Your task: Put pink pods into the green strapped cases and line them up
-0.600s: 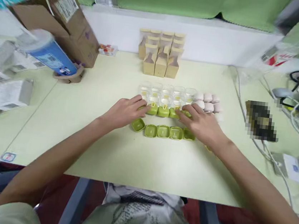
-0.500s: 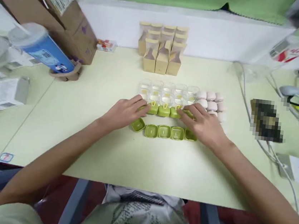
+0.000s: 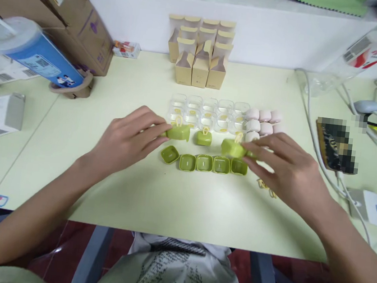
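Note:
Between the fingertips of my left hand [image 3: 133,137] is a small green rounded-square cap [image 3: 179,132] with a yellow loop on top, raised off the table. My right hand [image 3: 285,168] pinches a similar green looped cap [image 3: 232,148], slightly tilted; more green shows by its fingertips, perhaps a second cap. One looped green cap [image 3: 204,138] stands on the table between the hands. Nearer me, several open green cups [image 3: 204,163] form a row, the leftmost turned askew. Behind lie clear plastic cases [image 3: 209,105] in rows. Yellow loops [image 3: 273,193] lie partly under my right hand.
Pale pink-white rounded pieces [image 3: 252,125] sit right of the clear cases. Open cardboard boxes [image 3: 200,74] stand by the wall. At left are a blue cup [image 3: 48,59] in a holder and a large carton [image 3: 81,34]. Cables [image 3: 309,114] and a phone-like dark object [image 3: 332,146] lie right.
Both hands have moved apart and lifted green caps out of the row beyond the cups. One cap stays standing in the middle. The view has shifted slightly.

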Demonstrator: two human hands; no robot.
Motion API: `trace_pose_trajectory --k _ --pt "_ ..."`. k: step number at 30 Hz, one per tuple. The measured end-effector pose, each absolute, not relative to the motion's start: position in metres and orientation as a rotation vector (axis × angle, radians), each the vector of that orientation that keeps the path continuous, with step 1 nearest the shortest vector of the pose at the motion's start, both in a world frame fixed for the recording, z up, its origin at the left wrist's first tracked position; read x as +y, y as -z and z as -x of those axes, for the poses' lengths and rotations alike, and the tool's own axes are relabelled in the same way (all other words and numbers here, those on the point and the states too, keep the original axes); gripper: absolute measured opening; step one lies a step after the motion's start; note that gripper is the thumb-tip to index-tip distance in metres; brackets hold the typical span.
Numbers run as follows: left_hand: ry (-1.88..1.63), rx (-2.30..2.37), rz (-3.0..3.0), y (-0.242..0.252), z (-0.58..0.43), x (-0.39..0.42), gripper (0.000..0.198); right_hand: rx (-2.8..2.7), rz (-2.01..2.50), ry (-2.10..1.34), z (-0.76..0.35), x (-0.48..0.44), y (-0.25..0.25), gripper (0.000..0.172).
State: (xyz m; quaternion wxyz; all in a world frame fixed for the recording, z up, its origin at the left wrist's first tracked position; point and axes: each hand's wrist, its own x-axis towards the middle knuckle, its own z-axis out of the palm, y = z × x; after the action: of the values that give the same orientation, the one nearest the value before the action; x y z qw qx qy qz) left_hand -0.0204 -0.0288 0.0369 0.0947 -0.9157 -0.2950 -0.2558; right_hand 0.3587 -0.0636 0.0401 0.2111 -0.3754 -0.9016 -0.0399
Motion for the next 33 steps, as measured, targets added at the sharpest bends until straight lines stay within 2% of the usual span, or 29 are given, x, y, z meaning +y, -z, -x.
trace_pose_trajectory --k 3,7,10,13,17,25,28,33 --pt "0.681 -0.98 3.014 -0.05 0.016 -0.07 0.017 -2.673 0.917 -0.108 -0.351 -0.1 -0.047 0.022" --pt "0.533 -0.856 2.945 -0.029 -0.003 -0.113 0.01 -2.802 0.908 0.071 -0.336 -0.13 -0.025 0.027" --pt "0.532 -0.9 2.9 -0.011 -0.012 -0.123 0.011 -2.795 0.956 0.127 -0.333 -0.132 -0.014 0.022" --pt "0.52 -0.891 2.891 -0.009 -0.015 -0.12 0.012 -2.768 0.982 0.138 -0.334 -0.126 -0.02 0.016" --pt "0.545 -0.866 2.865 -0.016 -0.013 -0.112 0.019 -2.663 1.056 0.179 -0.328 -0.103 -0.038 0.029" --pt "0.59 -0.955 2.912 -0.013 -0.01 -0.105 0.025 -2.835 1.556 0.139 -0.269 -0.033 -0.046 0.027" --pt "0.586 -0.945 2.868 -0.005 -0.013 -0.108 0.026 -2.859 1.588 0.172 -0.258 -0.026 -0.037 0.026" --pt "0.64 -0.934 2.865 0.004 -0.015 -0.112 0.021 -2.877 1.464 0.207 -0.258 -0.021 -0.022 0.035"
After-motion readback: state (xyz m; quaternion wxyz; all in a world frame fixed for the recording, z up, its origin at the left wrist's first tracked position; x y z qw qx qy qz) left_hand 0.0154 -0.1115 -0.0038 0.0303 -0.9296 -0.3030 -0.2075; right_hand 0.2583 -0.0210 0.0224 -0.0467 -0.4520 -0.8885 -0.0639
